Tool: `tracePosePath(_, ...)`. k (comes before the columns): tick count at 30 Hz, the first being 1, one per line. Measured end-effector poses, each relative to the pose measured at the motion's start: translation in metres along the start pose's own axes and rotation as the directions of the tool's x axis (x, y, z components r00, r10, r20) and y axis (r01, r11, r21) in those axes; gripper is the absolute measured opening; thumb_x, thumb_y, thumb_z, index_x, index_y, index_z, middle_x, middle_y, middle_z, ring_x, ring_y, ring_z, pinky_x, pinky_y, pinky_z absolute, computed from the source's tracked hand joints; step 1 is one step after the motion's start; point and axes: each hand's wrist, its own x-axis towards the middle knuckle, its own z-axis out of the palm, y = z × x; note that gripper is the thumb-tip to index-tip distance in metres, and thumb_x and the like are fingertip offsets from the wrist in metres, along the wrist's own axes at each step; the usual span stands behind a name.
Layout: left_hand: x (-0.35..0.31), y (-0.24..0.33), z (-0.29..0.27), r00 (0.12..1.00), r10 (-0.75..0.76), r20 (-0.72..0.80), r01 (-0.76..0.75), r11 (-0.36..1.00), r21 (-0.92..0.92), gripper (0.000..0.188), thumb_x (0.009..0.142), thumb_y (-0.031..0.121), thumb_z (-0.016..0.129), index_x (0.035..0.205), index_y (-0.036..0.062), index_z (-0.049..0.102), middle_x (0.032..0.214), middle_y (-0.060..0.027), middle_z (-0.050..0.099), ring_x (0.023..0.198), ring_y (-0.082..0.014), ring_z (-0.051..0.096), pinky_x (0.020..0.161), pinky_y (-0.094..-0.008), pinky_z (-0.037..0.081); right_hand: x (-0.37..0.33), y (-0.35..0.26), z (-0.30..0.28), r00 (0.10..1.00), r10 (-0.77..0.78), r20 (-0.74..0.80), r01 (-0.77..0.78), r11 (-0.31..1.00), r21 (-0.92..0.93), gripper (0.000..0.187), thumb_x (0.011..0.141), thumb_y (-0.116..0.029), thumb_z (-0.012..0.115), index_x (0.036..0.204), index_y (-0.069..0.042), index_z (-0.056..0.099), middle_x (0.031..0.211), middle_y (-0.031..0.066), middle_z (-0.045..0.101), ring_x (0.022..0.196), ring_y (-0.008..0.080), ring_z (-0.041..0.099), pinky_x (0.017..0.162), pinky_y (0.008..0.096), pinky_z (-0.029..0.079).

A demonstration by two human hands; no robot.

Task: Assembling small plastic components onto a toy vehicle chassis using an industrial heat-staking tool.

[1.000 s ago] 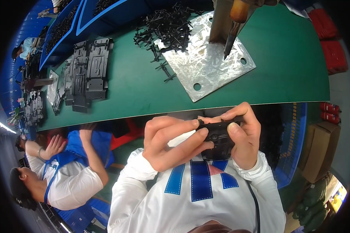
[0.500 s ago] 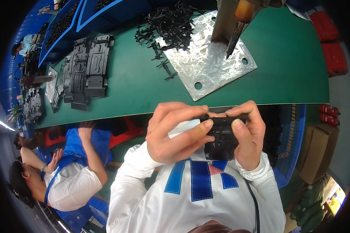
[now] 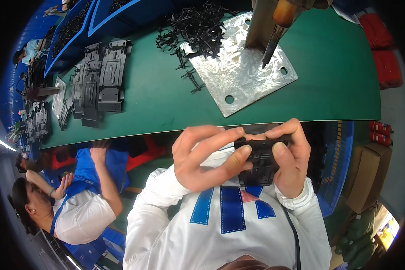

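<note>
Shifted slightly rightward since a second ago, the left hand (image 3: 198, 159) and right hand (image 3: 292, 164) grip a black molded part (image 3: 260, 167) between thumbs and fingers. It is held before the wearer's white top (image 3: 166, 225), near the edge of a green table (image 3: 157, 103) bearing a metal plate (image 3: 238, 85) and small black pieces (image 3: 195, 29).

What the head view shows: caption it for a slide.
Both hands hold a black part beside a green table bearing a metal plate and black pieces.

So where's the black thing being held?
In the head view, the black part is right of centre, held between the left hand and right hand, just below the near edge of the green table.
</note>
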Motion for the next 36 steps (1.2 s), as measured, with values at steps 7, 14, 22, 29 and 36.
tracePosePath(7, -0.003, -0.003, 0.011, 0.988, -0.14, -0.066, 0.12, 0.962, -0.244, 0.037, 0.065, 0.01, 0.089, 0.099, 0.0086, 0.073, 0.111, -0.011, 0.069, 0.086, -0.0241, 0.063, 0.069, -0.0315, 0.052, -0.002, 0.002, -0.001, 1.0, 0.026, -0.016, -0.027, 0.998, -0.052, 0.018, 0.101, -0.015, 0.049, 0.109, 0.001, 0.046, 0.112, 0.0189, 0.07, 0.104, 0.0183, 0.065, 0.093, 0.0326, 0.05)
tracePosePath(14, 0.014, 0.003, -0.001, 0.932, -0.281, 0.231, 0.36, 0.798, -0.483, 0.046, 0.067, -0.001, 0.085, 0.11, -0.0055, 0.069, 0.105, -0.0183, 0.073, 0.092, -0.0261, 0.072, 0.082, -0.0329, 0.055, 0.004, 0.013, -0.018, 0.987, 0.146, 0.073, -0.144, 0.989, -0.024, 0.046, 0.096, -0.017, 0.057, 0.134, 0.001, 0.037, 0.105, 0.0141, 0.067, 0.098, 0.0157, 0.062, 0.088, 0.0311, 0.049)
tracePosePath(22, -0.002, 0.006, 0.016, 0.826, -0.537, 0.171, 0.536, 0.654, -0.533, 0.039, 0.072, 0.001, 0.082, 0.109, -0.0025, 0.071, 0.096, -0.013, 0.074, 0.08, -0.0189, 0.073, 0.07, -0.0269, 0.058, 0.011, 0.016, -0.004, 0.989, -0.118, -0.085, 0.071, 0.904, -0.421, 0.048, 0.095, -0.016, 0.062, 0.137, 0.0, 0.044, 0.128, 0.0224, 0.054, 0.106, 0.028, 0.062, 0.091, 0.0372, 0.052)
tracePosePath(29, 0.003, 0.009, 0.015, 0.739, -0.658, 0.145, 0.581, 0.513, -0.631, 0.037, 0.076, 0.0, 0.08, 0.111, -0.0042, 0.069, 0.095, -0.0112, 0.073, 0.085, -0.0156, 0.072, 0.072, -0.0266, 0.059, 0.003, 0.03, 0.002, 0.843, -0.463, 0.273, 0.475, 0.405, -0.781, 0.067, 0.062, -0.015, 0.087, 0.125, -0.013, 0.063, 0.138, 0.0225, 0.049, 0.118, 0.0467, 0.055, 0.095, 0.0484, 0.053)
tracePosePath(36, 0.006, 0.008, 0.01, 0.687, -0.659, 0.305, 0.631, 0.334, -0.7, 0.041, 0.08, -0.003, 0.077, 0.119, -0.0065, 0.064, 0.105, -0.013, 0.07, 0.094, -0.0173, 0.071, 0.076, -0.0273, 0.06, 0.001, 0.03, 0.001, 0.9, -0.396, 0.184, 0.41, 0.622, -0.667, 0.063, 0.062, 0.003, 0.081, 0.122, -0.007, 0.067, 0.138, 0.0246, 0.052, 0.119, 0.0427, 0.059, 0.095, 0.0446, 0.054)
